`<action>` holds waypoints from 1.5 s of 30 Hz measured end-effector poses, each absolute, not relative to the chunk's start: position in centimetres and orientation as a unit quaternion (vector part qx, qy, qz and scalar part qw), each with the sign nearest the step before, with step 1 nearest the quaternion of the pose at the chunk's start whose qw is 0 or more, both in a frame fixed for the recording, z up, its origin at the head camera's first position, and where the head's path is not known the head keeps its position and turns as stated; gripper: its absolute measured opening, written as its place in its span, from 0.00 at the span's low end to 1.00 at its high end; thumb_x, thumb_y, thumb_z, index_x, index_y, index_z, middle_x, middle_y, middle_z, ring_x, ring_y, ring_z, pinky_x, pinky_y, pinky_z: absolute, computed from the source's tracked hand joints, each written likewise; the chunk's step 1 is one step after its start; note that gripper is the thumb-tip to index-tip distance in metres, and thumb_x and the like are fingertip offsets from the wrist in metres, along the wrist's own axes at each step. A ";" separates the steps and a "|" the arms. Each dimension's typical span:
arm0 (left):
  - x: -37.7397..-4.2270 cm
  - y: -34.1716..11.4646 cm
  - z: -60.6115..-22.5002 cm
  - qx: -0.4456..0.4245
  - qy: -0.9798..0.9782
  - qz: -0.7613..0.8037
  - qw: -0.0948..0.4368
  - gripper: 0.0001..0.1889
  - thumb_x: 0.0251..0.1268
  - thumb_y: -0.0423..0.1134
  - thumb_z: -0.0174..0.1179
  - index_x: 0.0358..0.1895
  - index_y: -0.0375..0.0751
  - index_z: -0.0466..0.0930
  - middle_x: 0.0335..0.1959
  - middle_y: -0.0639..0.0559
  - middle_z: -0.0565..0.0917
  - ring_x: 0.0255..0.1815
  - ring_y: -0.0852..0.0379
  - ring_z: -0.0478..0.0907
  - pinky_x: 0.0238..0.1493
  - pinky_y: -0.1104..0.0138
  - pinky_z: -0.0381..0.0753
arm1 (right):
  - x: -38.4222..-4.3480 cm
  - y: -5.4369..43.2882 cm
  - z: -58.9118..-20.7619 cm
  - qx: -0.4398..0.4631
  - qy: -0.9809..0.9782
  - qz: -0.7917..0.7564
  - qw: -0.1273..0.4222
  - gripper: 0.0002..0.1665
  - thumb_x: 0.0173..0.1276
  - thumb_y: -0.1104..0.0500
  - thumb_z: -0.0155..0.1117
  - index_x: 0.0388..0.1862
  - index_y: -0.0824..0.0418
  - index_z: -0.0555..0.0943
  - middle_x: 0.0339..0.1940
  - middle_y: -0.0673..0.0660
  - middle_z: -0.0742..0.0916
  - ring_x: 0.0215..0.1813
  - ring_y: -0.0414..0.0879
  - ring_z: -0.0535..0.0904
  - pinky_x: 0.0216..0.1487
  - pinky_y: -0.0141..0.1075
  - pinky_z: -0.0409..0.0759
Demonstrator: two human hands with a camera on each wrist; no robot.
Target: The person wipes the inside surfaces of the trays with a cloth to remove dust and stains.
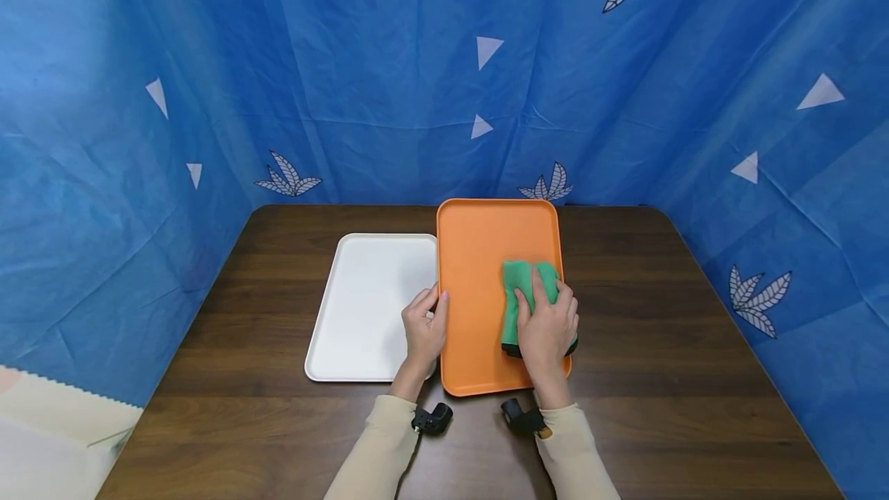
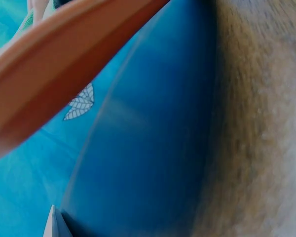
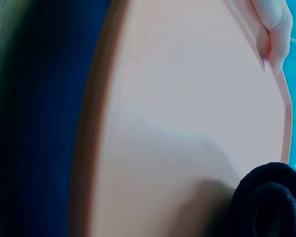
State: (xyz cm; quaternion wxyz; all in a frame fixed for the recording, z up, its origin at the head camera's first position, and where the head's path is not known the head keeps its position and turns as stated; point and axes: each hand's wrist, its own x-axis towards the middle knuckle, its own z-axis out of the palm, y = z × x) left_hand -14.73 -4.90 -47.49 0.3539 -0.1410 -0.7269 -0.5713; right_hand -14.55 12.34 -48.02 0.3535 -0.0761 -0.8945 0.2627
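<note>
An orange tray (image 1: 479, 245) is held at its left rim by my left hand (image 1: 425, 330), thumb over the edge. The left wrist view shows the tray's side (image 2: 64, 64) raised above the tabletop. On the tray's right half, my right hand (image 1: 547, 330) holds a folded green cloth (image 1: 516, 280) with a dark edge against the surface. Thumb and index finger lie spread over the cloth, and the other fingers reach the right rim. In the right wrist view, the cloth's dark rolled edge (image 3: 269, 197) fills the lower right corner.
A white tray (image 1: 375, 299) lies on the brown wooden table (image 1: 250, 315), its right side partly overlapped by the orange tray and my left hand. A blue patterned curtain (image 1: 389, 83) hangs behind the table and along both sides.
</note>
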 end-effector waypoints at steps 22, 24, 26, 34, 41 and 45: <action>-14.6 -4.9 -47.7 -0.142 -0.726 -0.571 0.355 0.08 0.61 0.18 0.57 0.41 0.19 0.83 0.19 0.39 0.77 0.18 0.53 0.71 0.23 0.74 0.73 | -14.2 11.4 -48.0 -0.082 -0.898 0.270 0.337 0.28 0.64 0.51 0.69 0.63 0.54 0.79 0.53 0.72 0.76 0.51 0.66 0.73 0.45 0.56 0.73; -14.7 -4.9 -47.8 -0.143 -0.725 -0.571 0.359 0.08 0.60 0.18 0.57 0.41 0.19 0.83 0.18 0.39 0.77 0.18 0.53 0.71 0.23 0.74 0.73 | -14.0 11.0 -48.0 -0.070 -0.898 0.264 0.344 0.28 0.64 0.50 0.70 0.63 0.55 0.79 0.52 0.72 0.77 0.50 0.65 0.74 0.43 0.56 0.73; -14.7 -4.9 -47.8 -0.142 -0.723 -0.571 0.361 0.08 0.60 0.18 0.57 0.41 0.19 0.83 0.18 0.39 0.77 0.18 0.53 0.71 0.23 0.74 0.73 | -13.9 10.5 -48.0 -0.054 -0.897 0.259 0.354 0.28 0.63 0.51 0.70 0.62 0.57 0.80 0.52 0.72 0.77 0.51 0.66 0.75 0.43 0.56 0.74; -14.9 -4.8 -48.0 -0.136 -0.723 -0.573 0.361 0.10 0.60 0.18 0.58 0.43 0.18 0.83 0.20 0.39 0.79 0.19 0.56 0.72 0.23 0.75 0.74 | -13.3 8.3 -47.9 -0.004 -0.900 0.227 0.373 0.28 0.61 0.51 0.72 0.60 0.56 0.81 0.50 0.72 0.79 0.49 0.65 0.77 0.35 0.53 0.75; -14.8 -4.8 -47.6 -0.137 -0.726 -0.569 0.360 0.09 0.61 0.19 0.58 0.44 0.19 0.83 0.20 0.38 0.80 0.17 0.50 0.73 0.23 0.74 0.74 | -12.8 6.7 -47.6 0.027 -0.902 0.222 0.369 0.30 0.58 0.52 0.75 0.60 0.55 0.81 0.49 0.71 0.80 0.46 0.63 0.78 0.36 0.51 0.77; -14.7 -4.9 -47.4 -0.144 -0.729 -0.564 0.361 0.10 0.61 0.18 0.57 0.44 0.20 0.83 0.21 0.37 0.80 0.18 0.48 0.74 0.24 0.74 0.75 | -12.5 5.9 -47.5 0.039 -0.902 0.221 0.370 0.30 0.58 0.51 0.75 0.60 0.55 0.81 0.49 0.70 0.80 0.46 0.62 0.78 0.38 0.50 0.77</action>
